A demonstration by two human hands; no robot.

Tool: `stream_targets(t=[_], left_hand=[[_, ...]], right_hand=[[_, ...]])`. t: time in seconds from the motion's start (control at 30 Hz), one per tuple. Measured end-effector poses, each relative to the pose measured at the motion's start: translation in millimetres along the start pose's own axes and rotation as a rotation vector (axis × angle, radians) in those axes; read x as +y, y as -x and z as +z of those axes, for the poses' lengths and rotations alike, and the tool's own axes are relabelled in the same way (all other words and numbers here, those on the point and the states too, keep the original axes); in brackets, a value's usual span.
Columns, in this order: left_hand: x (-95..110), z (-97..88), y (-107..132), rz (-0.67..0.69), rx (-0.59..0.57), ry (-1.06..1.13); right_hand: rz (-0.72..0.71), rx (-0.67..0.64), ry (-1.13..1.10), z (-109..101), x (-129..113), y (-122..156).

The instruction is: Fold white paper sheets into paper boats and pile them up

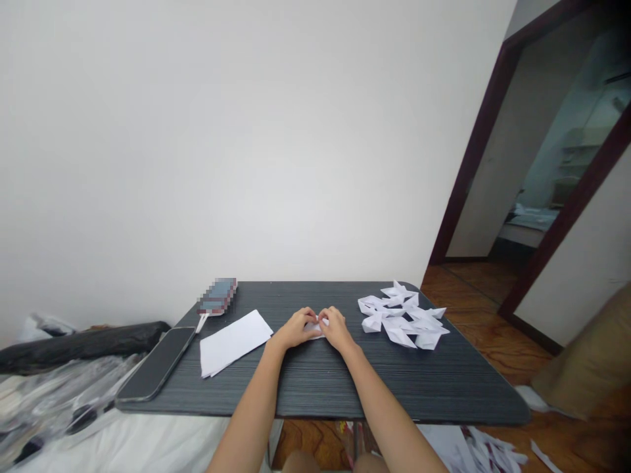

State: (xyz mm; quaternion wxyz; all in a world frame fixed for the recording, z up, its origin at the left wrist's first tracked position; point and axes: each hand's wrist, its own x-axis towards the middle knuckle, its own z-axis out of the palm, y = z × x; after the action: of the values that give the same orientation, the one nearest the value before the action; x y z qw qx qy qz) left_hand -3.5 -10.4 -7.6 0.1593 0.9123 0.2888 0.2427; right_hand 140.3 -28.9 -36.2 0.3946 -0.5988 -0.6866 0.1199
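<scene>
Both my hands rest close together on the dark table (pixel 345 387), near its middle. My left hand (pixel 297 328) and my right hand (pixel 336 326) have their fingers curled and pinch a small folded white paper piece (pixel 315 329) between them; most of the paper is hidden under the fingers. A heap of several finished white folded paper shapes (pixel 404 315) lies to the right of my right hand. A stack of flat white sheets (pixel 233 341) lies to the left of my left hand.
A dark phone (pixel 158 364) lies at the table's left edge, with a blurred small box (pixel 217 297) behind it. Bedding and plastic bags lie to the left. An open doorway (pixel 552 164) stands at the right, and paper scraps litter the wooden floor.
</scene>
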Motion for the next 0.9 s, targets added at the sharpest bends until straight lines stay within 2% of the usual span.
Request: stream_targets(t=[0.13,0.27,0.43,0.67,0.9], left_hand=[[6.3,-8.1,4.2,0.020,-0.063,-0.081],[11.4,-8.0,5.1,0.039,-0.059,-0.151],[9.7,-6.2,4.2,0.069,-0.019,-0.224],[6.9,-1.8,3.6,0.080,0.036,-0.237],[5.7,3.0,2.1,0.103,0.030,-0.241]], right_hand=[[0.001,-0.002,0.071,-4.9,-4.5,3.1],[-0.074,0.001,0.095,-14.6,-6.7,10.1],[-0.193,-0.077,0.071,-23.3,-8.8,17.7],[-0.252,-0.040,0.061,-21.2,-3.8,17.8],[-0.306,-0.055,-0.001,-14.9,5.1,11.0]])
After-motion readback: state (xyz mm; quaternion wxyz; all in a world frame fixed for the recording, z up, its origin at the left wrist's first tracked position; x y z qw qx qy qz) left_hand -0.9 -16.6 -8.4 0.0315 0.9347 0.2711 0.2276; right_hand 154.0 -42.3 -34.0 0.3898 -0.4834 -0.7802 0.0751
